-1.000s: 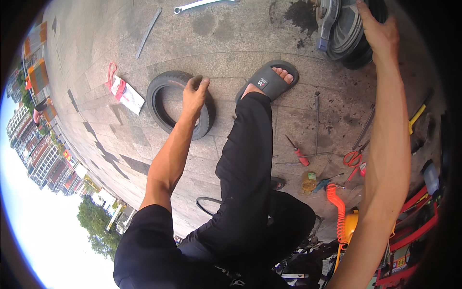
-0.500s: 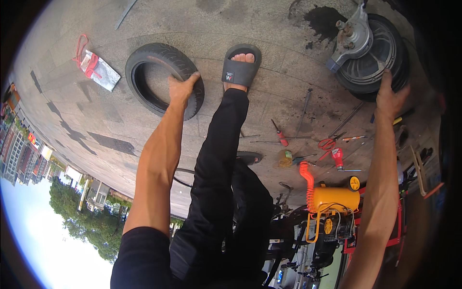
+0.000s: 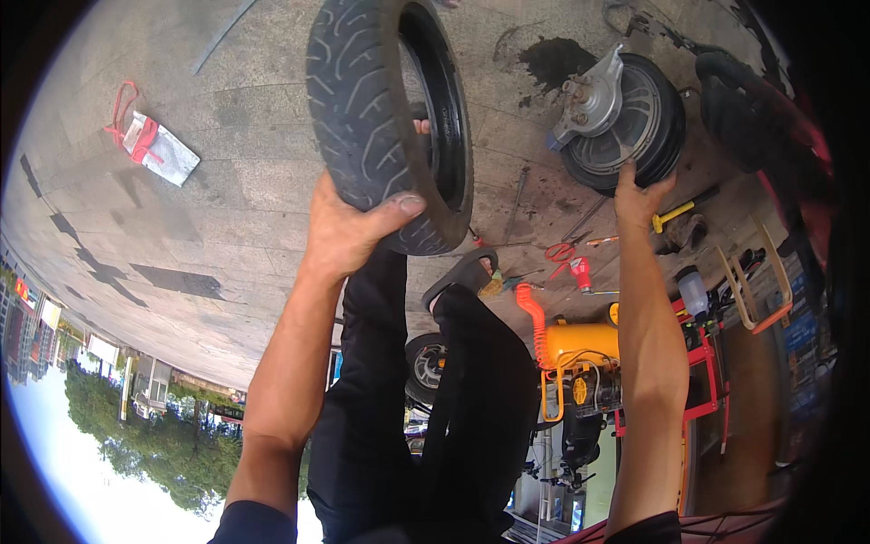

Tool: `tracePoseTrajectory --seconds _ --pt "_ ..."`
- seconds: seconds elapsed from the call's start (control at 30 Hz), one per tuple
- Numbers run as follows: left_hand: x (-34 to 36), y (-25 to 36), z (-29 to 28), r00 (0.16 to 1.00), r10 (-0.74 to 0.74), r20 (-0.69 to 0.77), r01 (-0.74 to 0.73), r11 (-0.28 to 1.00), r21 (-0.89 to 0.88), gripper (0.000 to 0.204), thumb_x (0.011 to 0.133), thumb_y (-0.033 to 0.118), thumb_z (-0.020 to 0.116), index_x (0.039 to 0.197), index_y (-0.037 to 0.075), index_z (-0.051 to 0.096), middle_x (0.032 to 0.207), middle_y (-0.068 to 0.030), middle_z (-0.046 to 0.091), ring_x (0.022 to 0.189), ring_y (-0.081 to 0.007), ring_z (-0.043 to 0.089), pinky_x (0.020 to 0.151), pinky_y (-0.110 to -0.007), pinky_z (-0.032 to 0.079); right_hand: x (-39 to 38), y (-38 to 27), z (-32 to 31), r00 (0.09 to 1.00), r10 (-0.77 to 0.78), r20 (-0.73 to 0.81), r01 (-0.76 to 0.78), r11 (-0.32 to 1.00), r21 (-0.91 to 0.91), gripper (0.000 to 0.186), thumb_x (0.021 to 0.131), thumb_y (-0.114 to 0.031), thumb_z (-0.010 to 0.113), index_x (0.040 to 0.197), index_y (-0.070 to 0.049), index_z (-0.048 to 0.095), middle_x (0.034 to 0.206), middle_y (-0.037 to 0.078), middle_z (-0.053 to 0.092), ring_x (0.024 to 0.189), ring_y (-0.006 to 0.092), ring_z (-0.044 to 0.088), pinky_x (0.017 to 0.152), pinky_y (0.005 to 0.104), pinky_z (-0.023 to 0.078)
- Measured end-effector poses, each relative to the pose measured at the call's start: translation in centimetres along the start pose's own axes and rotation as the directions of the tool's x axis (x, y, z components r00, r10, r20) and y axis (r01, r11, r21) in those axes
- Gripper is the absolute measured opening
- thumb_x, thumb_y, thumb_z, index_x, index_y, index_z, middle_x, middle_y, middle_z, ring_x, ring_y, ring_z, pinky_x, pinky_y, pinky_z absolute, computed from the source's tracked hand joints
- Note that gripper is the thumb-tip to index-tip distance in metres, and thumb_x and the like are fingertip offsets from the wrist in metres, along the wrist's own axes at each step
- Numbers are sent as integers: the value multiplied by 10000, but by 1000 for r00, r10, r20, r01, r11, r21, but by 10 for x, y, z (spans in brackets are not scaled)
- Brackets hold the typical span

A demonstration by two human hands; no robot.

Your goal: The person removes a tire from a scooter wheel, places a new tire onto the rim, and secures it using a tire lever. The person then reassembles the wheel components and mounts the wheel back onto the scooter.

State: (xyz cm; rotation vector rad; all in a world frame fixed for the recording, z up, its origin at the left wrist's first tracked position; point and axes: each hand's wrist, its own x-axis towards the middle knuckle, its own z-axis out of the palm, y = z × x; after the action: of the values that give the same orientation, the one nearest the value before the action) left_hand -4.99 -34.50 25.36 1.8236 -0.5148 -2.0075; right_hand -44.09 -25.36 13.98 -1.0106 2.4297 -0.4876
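Note:
My left hand (image 3: 358, 218) grips a black treaded tire (image 3: 358, 100), held upright off the paving, with the thumb on its sidewall. My right hand (image 3: 642, 192) has its fingers curled onto the lower edge of a wheel (image 3: 616, 136) at upper right, which carries a grey metal hub plate (image 3: 584, 100). Close by that hand lie red-handled scissors (image 3: 562, 252), a red bottle (image 3: 580, 270) and a yellow-handled tool (image 3: 671, 215). My sandalled foot (image 3: 458, 276) shows just under the tire.
A white pouch with red cord (image 3: 163, 154) and a metal strip (image 3: 222, 36) lie on the paving at left. An orange compressor (image 3: 580, 340) with coiled hose, a red stand (image 3: 707, 363) and another wheel (image 3: 426, 367) are at lower right and centre. Trees (image 3: 136, 435) stand beyond.
The tire, flat on the ground earlier, is now raised in my left hand and turned tread-on. My right hand stays on the hubbed wheel, which appears further left. The view has shifted.

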Motion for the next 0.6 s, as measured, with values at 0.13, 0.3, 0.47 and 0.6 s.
tracePoseTrajectory --seconds 0.13,0.3,0.47,0.6 --pt "2 -39 63 982 157 106 -181 946 269 896 588 247 918 1299 -47 460 1083 -171 673 1006 -239 663 895 -351 512 14 -7 -7 997 58 53 -60 998 28 871 809 -158 727 1442 56 169 1415 260 373 1334 321 373 1129 364 262" --pt "-14 -50 95 982 175 65 -185 876 445 1012 546 305 936 1344 -55 428 1197 -206 629 1116 -307 621 958 -375 480 33 -28 -19 973 185 138 -171 979 -108 954 784 -241 754 1474 21 150 1477 250 337 1376 316 353 1135 350 265" --pt "-20 -70 105 986 167 16 -156 879 450 1049 531 302 925 1371 -55 408 1253 -227 589 1171 -341 583 996 -389 457 41 -42 -19 971 163 176 -162 987 -22 966 794 -227 749 1513 1 146 1539 214 285 1421 303 296 1157 344 229" --pt "-26 -71 94 977 175 126 -214 847 486 1021 548 266 906 1388 -29 407 1266 -223 577 1200 -361 553 1020 -389 442 47 -35 -17 949 239 203 -235 971 -45 981 760 -212 750 1504 -14 142 1516 229 299 1406 325 317 1152 364 247"
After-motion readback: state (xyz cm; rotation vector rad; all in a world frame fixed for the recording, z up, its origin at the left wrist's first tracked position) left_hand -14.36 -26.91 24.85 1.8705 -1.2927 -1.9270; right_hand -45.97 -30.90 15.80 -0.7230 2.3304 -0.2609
